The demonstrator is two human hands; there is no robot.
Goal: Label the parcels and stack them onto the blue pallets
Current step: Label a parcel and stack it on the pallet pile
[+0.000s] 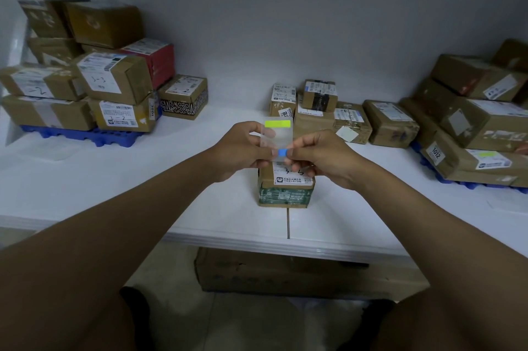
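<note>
The hands hide the far top of the green-banded parcel. The right blue pallet runs off the frame edge. Print on the parcels' shipping labels is too small to read.

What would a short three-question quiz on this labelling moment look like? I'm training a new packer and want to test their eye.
1. True or false: the right hand pinches a blue sticker.
2. What colour is the sticker at the top of the clear backing sheet held by the left hand?
3. Which lies directly below the hands: A) the parcel with green tape, B) the red box?

Key: 1 true; 2 yellow-green; 3 A.
</note>
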